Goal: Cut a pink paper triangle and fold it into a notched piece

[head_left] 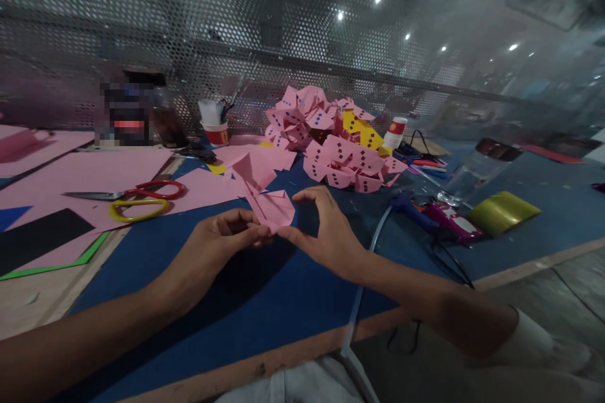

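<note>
A folded piece of pink paper (271,209) is held above the blue table surface. My left hand (231,231) pinches its lower left edge between thumb and fingers. At its right side is my right hand (326,233), thumb tip touching the bottom corner near my left thumb. The right index finger curves beside the paper's right edge, apart from the thumb. Just behind the held piece lie pink paper sheets (198,186). To the left rest scissors (142,195) with red and yellow handles.
Behind stands a pile of folded pink paper pieces (302,116) with dark dots, beside a yellow dotted piece (362,131). Paper cups (216,132) stand near the perforated metal screen (302,31). At right are a clear jar (477,167), gold roll (503,213) and pale cord (375,239).
</note>
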Available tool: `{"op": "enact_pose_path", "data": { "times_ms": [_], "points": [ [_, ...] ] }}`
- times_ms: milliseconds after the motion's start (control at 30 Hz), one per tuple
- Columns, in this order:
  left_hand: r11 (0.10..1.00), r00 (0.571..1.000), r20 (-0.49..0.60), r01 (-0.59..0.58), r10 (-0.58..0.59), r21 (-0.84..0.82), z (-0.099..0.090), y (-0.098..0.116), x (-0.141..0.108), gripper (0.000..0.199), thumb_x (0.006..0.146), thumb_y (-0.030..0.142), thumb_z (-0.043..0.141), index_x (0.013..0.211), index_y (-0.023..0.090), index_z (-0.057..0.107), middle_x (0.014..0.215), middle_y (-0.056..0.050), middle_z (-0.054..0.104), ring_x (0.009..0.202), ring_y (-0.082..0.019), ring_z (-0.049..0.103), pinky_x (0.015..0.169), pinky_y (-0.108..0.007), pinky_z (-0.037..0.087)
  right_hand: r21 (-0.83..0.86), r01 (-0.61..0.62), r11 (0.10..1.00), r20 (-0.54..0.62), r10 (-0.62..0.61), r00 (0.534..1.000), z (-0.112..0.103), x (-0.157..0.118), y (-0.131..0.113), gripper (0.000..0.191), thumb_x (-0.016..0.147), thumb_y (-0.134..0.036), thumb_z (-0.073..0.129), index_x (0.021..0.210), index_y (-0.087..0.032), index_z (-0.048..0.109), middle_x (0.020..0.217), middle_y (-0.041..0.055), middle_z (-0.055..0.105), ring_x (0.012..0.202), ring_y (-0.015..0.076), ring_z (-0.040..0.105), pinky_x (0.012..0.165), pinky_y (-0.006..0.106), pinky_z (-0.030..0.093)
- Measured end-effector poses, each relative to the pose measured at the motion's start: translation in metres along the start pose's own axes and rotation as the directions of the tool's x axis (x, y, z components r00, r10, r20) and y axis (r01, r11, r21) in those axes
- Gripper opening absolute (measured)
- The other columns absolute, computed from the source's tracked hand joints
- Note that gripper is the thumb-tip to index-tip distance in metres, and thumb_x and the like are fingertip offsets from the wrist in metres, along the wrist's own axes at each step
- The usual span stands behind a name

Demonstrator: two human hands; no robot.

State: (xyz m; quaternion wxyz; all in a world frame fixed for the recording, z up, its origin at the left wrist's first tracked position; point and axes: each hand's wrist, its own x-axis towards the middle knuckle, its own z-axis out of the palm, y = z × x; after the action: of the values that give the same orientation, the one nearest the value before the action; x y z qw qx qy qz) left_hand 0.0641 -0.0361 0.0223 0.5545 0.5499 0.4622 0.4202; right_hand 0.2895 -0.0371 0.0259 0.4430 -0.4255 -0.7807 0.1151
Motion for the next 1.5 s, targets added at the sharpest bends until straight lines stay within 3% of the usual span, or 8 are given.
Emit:
{"op": "enact_pose_path", "data": {
  "times_ms": [100,200,333,600,733,933,1067,1500],
  "points": [
    [1.000,1.000,-0.008,0.002,-0.002,-0.018,-0.0009,-0.0022,0.0005,0.032,0.077,0.046,0.090,0.088,0.019,0.078,0.088,-0.004,0.077,0.083,-0.017,0.068,0.078,-0.025,0.052,0.105,-0.214,0.971,0.220,0.187,0.957,-0.0002,0.0040,-0.0002,0.046,0.089,-0.056,0.077,0.111,-0.019,0.065,0.111,0.0073,0.072,0.102,0.0224,0.068,0.089,0.035,0.053],
    [1.000,1.000,0.013,0.018,-0.018,-0.020,-0.0011,-0.0040,-0.0004,0.031,0.079,0.044,0.089,0.097,0.021,0.080,0.095,-0.005,0.079,0.085,-0.018,0.070,0.078,-0.026,0.052,0.158,-0.258,0.953,0.357,0.188,0.915,0.0011,0.0055,0.0009,0.042,0.089,-0.057,0.076,0.101,-0.017,0.070,0.102,0.0050,0.074,0.096,0.0210,0.068,0.083,0.031,0.051],
    [0.999,0.999,0.035,0.029,-0.028,-0.017,-0.0003,-0.0051,-0.0020,0.028,0.079,0.041,0.089,0.098,0.022,0.082,0.103,-0.006,0.081,0.091,-0.020,0.072,0.081,-0.027,0.054,0.213,-0.255,0.943,0.356,0.168,0.919,0.0042,0.0038,0.0047,0.037,0.091,-0.052,0.075,0.105,-0.018,0.076,0.105,0.0046,0.077,0.098,0.0208,0.070,0.084,0.029,0.049],
    [0.998,0.997,0.061,0.045,-0.043,-0.031,0.0019,-0.0057,-0.0022,0.029,0.077,0.043,0.090,0.094,0.022,0.081,0.096,-0.005,0.081,0.087,-0.020,0.073,0.079,-0.028,0.055,0.262,-0.201,0.944,0.415,0.079,0.907,0.0047,0.0028,0.0035,0.031,0.097,-0.045,0.069,0.112,-0.021,0.081,0.112,0.0029,0.080,0.104,0.0216,0.071,0.091,0.028,0.050],
    [0.998,0.996,0.076,0.053,-0.050,-0.042,0.0021,-0.0055,-0.0015,0.030,0.078,0.042,0.090,0.096,0.021,0.081,0.099,-0.006,0.081,0.089,-0.020,0.073,0.082,-0.029,0.055,0.272,-0.189,0.944,0.409,0.064,0.910,0.0045,0.0030,0.0030,0.030,0.097,-0.041,0.069,0.113,-0.019,0.081,0.109,0.0026,0.080,0.099,0.0200,0.071,0.088,0.026,0.049],
    [0.999,0.997,0.073,0.039,-0.036,-0.034,0.0011,-0.0067,-0.0015,0.025,0.080,0.043,0.089,0.089,0.021,0.080,0.092,-0.005,0.080,0.084,-0.018,0.071,0.079,-0.027,0.055,0.196,-0.229,0.954,0.428,0.127,0.895,0.0022,0.0046,0.0005,0.025,0.095,-0.039,0.070,0.096,-0.017,0.081,0.090,0.0018,0.077,0.083,0.0171,0.066,0.074,0.025,0.045],
    [0.999,0.996,0.078,0.039,-0.037,-0.032,0.0012,-0.0070,-0.0026,0.024,0.080,0.042,0.089,0.088,0.022,0.080,0.091,-0.004,0.080,0.084,-0.017,0.071,0.079,-0.026,0.055,0.195,-0.246,0.949,0.425,0.144,0.894,0.0010,0.0044,0.0000,0.028,0.094,-0.042,0.070,0.092,-0.016,0.079,0.087,0.0016,0.075,0.080,0.0167,0.064,0.071,0.024,0.044],
    [0.999,0.995,0.104,0.009,-0.006,-0.032,0.0030,-0.0063,-0.0028,0.021,0.080,0.042,0.089,0.091,0.025,0.082,0.092,-0.002,0.081,0.084,-0.017,0.071,0.077,-0.024,0.055,0.190,-0.247,0.950,0.448,0.140,0.883,-0.0005,0.0046,-0.0041,0.021,0.093,-0.034,0.069,0.087,-0.017,0.079,0.088,0.0014,0.076,0.083,0.0181,0.066,0.077,0.026,0.045]
  ]
}}
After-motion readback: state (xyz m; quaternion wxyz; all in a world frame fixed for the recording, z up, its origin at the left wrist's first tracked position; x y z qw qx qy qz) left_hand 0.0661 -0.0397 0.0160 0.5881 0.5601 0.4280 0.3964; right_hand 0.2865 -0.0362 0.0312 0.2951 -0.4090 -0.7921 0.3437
